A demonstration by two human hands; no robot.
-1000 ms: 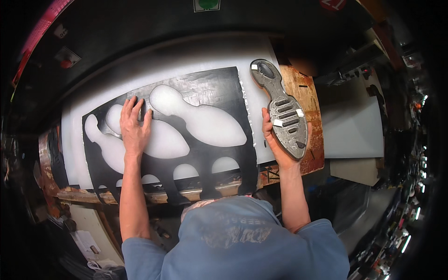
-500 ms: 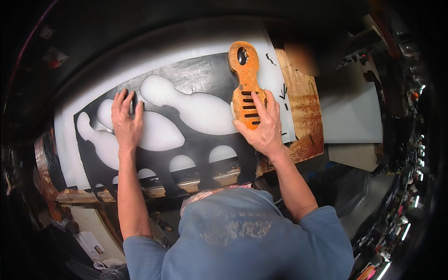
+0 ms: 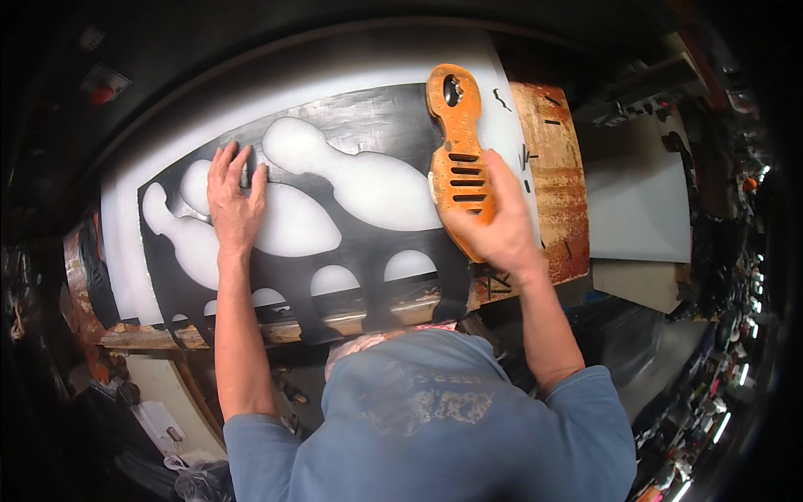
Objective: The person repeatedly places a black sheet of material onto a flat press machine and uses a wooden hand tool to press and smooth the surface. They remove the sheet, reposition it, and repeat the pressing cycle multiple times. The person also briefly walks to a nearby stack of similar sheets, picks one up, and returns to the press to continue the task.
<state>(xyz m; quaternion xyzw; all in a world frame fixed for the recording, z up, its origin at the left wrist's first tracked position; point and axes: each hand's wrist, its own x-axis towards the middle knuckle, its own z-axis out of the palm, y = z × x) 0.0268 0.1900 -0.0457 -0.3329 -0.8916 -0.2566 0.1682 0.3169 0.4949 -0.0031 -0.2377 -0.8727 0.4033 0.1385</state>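
Note:
An orange sole-shaped cutting die (image 3: 457, 134), with an oval hole near its top and several slots in its wider part, lies at the right end of a black sheet (image 3: 368, 121). My right hand (image 3: 506, 230), blurred by motion, is over the die's lower right side. Its thumb and fingers are apart, and the thumb overlaps the die. At the left, my left hand (image 3: 234, 201) rests with fingers spread on the sheet beside its cut-out openings. Several sole-shaped openings in the sheet show the white board (image 3: 121, 243) underneath.
Small black scraps (image 3: 527, 156) lie on the board right of the die. Beyond it is a worn brown wooden surface (image 3: 556, 201). A pale panel (image 3: 644, 209) stands farther right. Narrow strips of the sheet hang over the wooden front edge (image 3: 401, 314).
My right hand has shifted right and back from the die, uncovering more of its lower end. The left hand stays on the sheet. The whole view has shifted slightly.

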